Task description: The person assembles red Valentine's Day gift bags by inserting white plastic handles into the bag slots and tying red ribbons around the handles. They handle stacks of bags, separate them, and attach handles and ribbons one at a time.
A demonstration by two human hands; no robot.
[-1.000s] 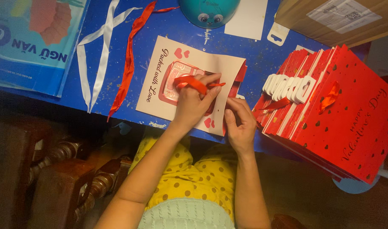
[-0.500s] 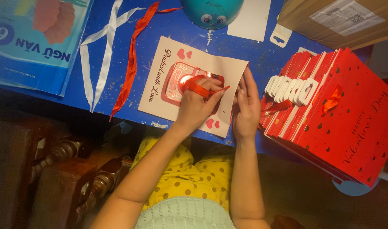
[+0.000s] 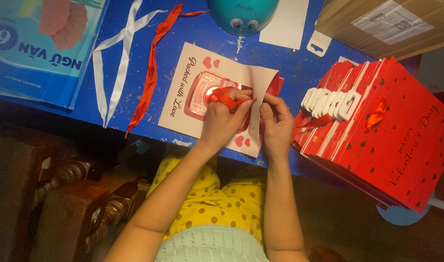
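On the blue table (image 3: 192, 29), both hands' grip clamped: left hand (image 3: 225, 122) on red ribbon (image 3: 225, 98), right hand (image 3: 276, 123) on cream card (image 3: 183, 104).

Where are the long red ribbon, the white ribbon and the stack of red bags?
long red ribbon (image 3: 151, 73), head view, middle of strip
white ribbon (image 3: 119, 68), head view, right strand
stack of red bags (image 3: 401, 136), head view, top bag's face

Blue table (image 3: 290, 73), paint scuffed. On it: cream card (image 3: 183, 104), white ribbon (image 3: 116, 73), red ribbon (image 3: 151, 73), teal globe (image 3: 242, 14), book (image 3: 37, 48), red bags (image 3: 392, 131), possibly a carton (image 3: 377, 24).
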